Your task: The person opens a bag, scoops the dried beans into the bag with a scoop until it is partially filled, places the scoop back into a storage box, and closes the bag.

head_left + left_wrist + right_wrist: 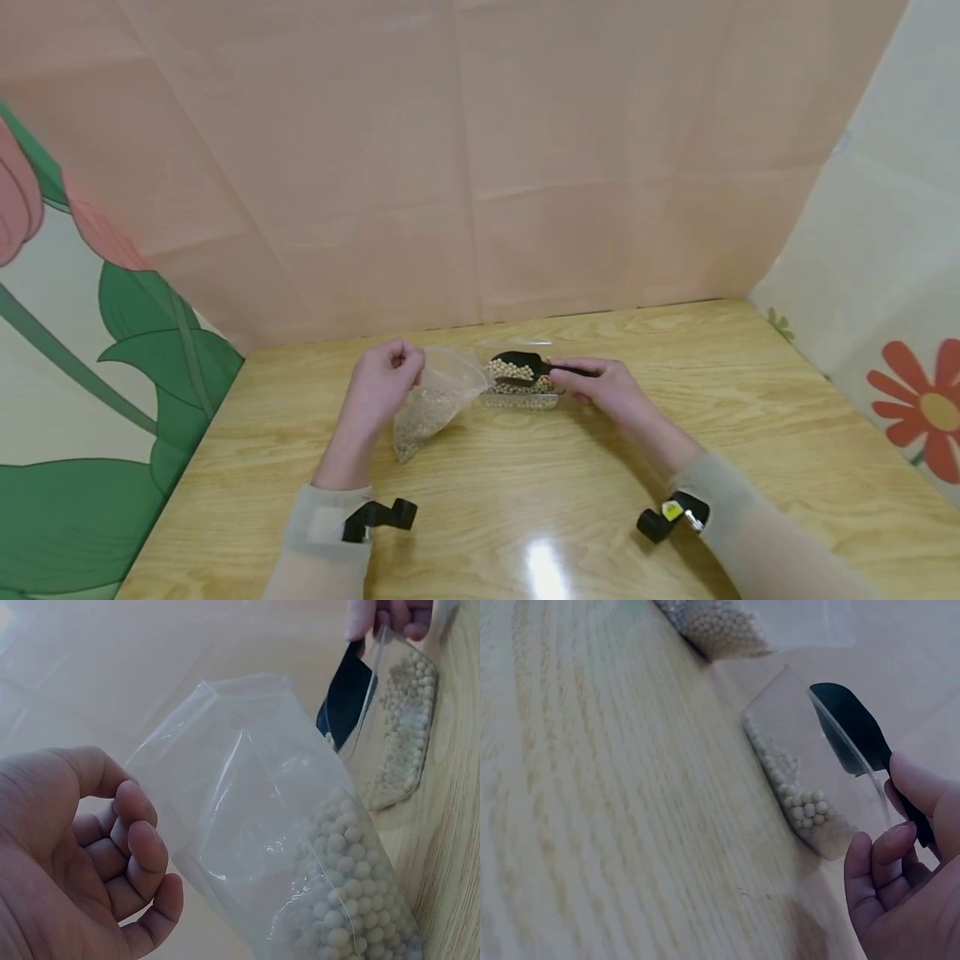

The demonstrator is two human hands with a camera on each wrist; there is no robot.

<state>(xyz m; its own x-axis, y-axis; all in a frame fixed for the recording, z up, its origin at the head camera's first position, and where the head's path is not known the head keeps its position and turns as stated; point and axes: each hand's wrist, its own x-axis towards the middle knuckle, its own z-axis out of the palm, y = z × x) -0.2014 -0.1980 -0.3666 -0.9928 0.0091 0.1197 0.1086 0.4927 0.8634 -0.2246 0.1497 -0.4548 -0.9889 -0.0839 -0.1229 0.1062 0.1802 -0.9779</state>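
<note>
My left hand (384, 375) pinches the upper edge of a clear plastic bag (247, 787) between thumb and fingers. Pale round beads (352, 885) fill the bag's lower part, and its mouth leans right. In my right hand (607, 390) is the handle of a black scoop (528, 367), whose bowl carries a heap of the beads. The scoop is over a clear plastic box (810, 750), its tip close to the bag's mouth. More beads (808, 810) lie in the bottom of the box.
The wooden table (480, 517) runs back to a pink-covered wall (465, 167). On the left is a wall with painted leaves (67, 500), on the right one with a painted red flower (926, 408). Each sleeve carries a black wrist mount (382, 515).
</note>
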